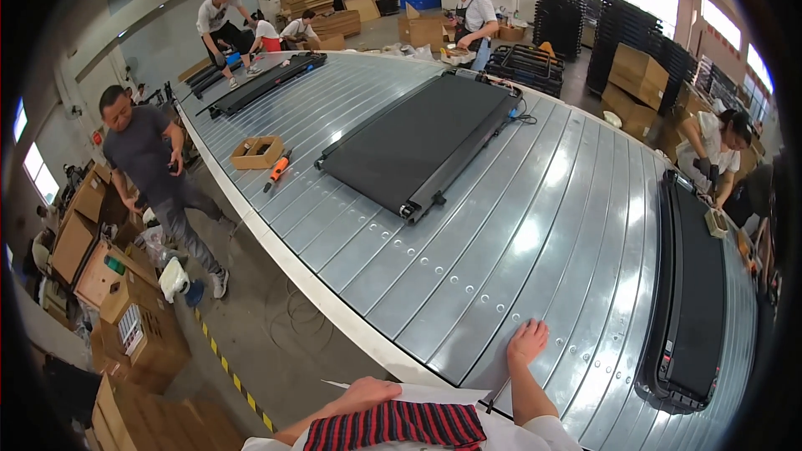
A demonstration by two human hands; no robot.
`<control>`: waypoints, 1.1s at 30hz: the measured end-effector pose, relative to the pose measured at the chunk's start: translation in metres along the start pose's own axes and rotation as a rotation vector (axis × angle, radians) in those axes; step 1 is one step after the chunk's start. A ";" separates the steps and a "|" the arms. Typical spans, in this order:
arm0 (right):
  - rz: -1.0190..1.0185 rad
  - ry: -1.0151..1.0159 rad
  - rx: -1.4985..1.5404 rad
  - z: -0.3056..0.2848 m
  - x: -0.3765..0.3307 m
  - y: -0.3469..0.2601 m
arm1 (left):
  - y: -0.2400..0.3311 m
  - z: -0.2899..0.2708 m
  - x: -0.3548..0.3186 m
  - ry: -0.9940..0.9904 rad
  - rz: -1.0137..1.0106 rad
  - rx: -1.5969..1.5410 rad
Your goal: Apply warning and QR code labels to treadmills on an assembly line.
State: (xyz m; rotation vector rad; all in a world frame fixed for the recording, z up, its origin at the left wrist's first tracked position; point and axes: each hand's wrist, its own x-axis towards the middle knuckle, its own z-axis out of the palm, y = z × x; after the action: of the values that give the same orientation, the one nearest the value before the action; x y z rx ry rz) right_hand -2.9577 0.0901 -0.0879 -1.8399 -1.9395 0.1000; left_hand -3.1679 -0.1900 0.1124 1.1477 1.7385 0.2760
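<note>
The striped cloth (393,428) is cut off — below.

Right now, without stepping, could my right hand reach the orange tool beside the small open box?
Probably not: the right hand rests on the metal tabletop, with the orange tool lying far along it.

Our right hand (528,342) can pass forward over the ribbed tabletop (568,230); the middle black deck (422,142) blocks us ahead-left, the end black deck (697,284) to the right.
</note>
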 end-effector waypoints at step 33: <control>-0.522 -0.014 1.155 -0.227 0.033 -0.027 | 0.025 0.084 -0.008 0.134 0.459 0.075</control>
State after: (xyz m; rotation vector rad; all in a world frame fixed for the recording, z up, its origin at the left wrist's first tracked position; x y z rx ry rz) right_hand -2.8978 0.0609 0.1335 -0.5735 -1.6876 0.8467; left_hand -3.0844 -0.2093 0.0929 1.6112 1.5911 0.5802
